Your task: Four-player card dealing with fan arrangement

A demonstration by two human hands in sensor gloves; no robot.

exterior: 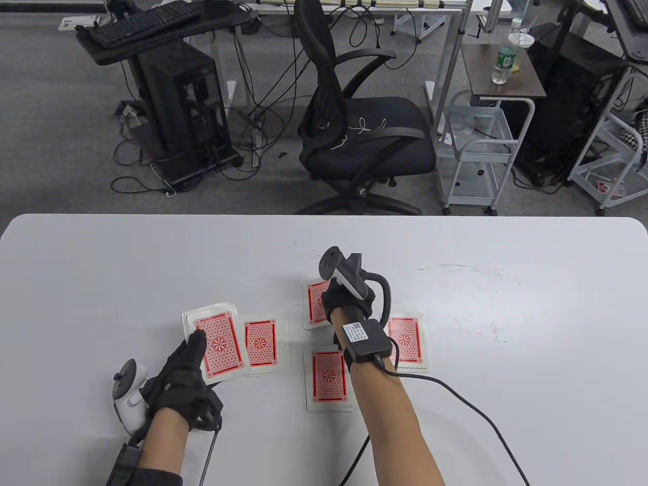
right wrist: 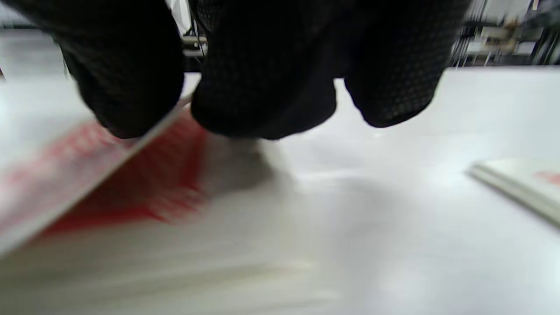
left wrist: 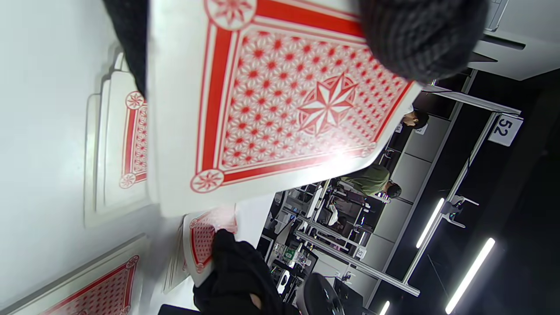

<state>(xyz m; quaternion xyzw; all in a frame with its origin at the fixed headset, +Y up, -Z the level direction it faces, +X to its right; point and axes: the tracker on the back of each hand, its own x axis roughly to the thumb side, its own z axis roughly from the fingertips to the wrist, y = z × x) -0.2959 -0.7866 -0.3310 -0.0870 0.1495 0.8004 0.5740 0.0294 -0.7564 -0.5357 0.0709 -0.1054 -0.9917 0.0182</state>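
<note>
Right hand (exterior: 349, 298), gloved, at the far pile (exterior: 315, 304) of the four dealt piles. In the right wrist view the fingertips (right wrist: 127, 92) pinch the edge of a red-backed card (right wrist: 87, 175), which tilts down towards the table (exterior: 101, 263); the blur makes it uncertain whether the card's lower edge already touches the pile beneath. Left hand (exterior: 185, 374) grips the remaining deck (exterior: 215, 339) face down, slightly raised off the table as the left wrist view suggests, with fingers (left wrist: 420, 39) curled over the top card (left wrist: 280, 100).

Around the right hand lie the other piles: the left pile (exterior: 260, 347) just beside the deck, the near pile (exterior: 329, 379) by the right forearm, and the right pile (exterior: 407, 339) beyond the wrist-mounted unit. Each shows several offset white edges, so each appears to hold more than one card, loosely stacked rather than fanned.

Risks, judged from this arrangement: a card let go while tilted may slide off the far pile or flip face up; the right forearm and its trailing cable (exterior: 455, 400) pass directly over the near pile and could drag its cards out of place; the slack hold on the deck could let its top cards slip onto the adjacent left pile, confusing the count.
</note>
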